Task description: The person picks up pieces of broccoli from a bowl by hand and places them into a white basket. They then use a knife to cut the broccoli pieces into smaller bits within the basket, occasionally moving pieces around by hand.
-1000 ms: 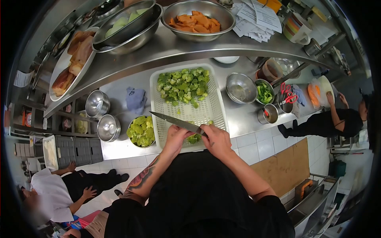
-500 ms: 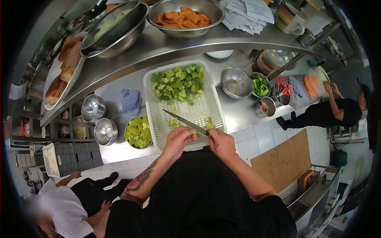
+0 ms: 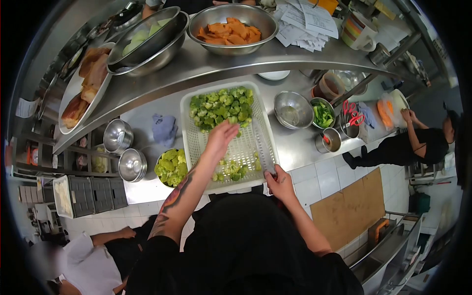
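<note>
A white perforated basket (image 3: pixel 199 145) stands on the steel counter, with a pile of broccoli florets (image 3: pixel 221 104) at its far end and loose pieces (image 3: pixel 233 170) at its near end. My left hand (image 3: pixel 223 136) reaches over the basket beside the pile, its fingers extended; no object shows in it. My right hand (image 3: pixel 279 181) is closed round the handle of a knife (image 3: pixel 262 147) at the basket's near right corner, the blade pointing away from me over the basket. A bowl of broccoli (image 3: pixel 171 168) sits left of the basket.
Bowls of orange slices (image 3: pixel 231 33) and pale green pieces stand on the raised shelf (image 3: pixel 211 66). Empty steel bowls (image 3: pixel 132 164) and a blue cloth (image 3: pixel 163 129) are at left. More bowls and red scissors (image 3: pixel 352 113) are at right. One person (image 3: pixel 418 142) stands right, another (image 3: pixel 93 260) lower left.
My left hand has moved forward from the near end to the broccoli pile and opened. My right hand has shifted slightly right and turned the knife to point away from me.
</note>
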### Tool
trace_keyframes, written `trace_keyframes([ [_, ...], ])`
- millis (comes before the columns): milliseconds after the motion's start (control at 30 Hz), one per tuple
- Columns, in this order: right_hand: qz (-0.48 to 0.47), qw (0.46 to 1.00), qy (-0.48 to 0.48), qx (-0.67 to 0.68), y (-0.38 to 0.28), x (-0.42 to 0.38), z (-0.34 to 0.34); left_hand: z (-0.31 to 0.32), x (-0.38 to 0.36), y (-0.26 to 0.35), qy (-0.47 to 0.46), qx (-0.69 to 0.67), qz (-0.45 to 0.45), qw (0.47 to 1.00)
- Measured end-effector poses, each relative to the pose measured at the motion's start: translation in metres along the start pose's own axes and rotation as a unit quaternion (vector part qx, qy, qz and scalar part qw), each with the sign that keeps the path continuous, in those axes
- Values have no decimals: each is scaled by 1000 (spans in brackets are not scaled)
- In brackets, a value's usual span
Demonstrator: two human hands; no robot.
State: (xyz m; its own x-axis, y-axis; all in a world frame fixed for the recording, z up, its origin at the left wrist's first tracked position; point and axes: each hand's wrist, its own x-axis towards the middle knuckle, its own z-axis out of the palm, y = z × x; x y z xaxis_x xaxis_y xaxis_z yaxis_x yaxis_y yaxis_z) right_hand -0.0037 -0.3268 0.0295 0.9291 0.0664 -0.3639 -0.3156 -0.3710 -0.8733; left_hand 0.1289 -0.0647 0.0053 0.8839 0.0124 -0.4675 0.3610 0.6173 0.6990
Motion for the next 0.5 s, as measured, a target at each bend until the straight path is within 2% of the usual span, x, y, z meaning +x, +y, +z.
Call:
trace_keyframes([
  [67, -6, 1000, -6, -14, 1, 0, 1, 5, 20, 13, -37, -7, 23, 999],
  [133, -17, 1000, 0, -22, 10, 2, 3, 7, 17, 18, -31, 11, 38, 999],
  [200, -29, 999, 8, -30, 11, 4, 2, 0, 3, 24, -58, 108, 52, 991],
  [333, 11, 1000, -1, -21, -4, -4, -1, -41, -33, 16, -46, 179, 12, 983],
  [400, -76, 970, 29, -231, -20, -12, -5, -74, -40, 0, -10, 210, 22, 977],
  [500, -114, 960, 49, -250, -39, -20, -10, -94, -74, -13, 24, 228, 68, 971],
])
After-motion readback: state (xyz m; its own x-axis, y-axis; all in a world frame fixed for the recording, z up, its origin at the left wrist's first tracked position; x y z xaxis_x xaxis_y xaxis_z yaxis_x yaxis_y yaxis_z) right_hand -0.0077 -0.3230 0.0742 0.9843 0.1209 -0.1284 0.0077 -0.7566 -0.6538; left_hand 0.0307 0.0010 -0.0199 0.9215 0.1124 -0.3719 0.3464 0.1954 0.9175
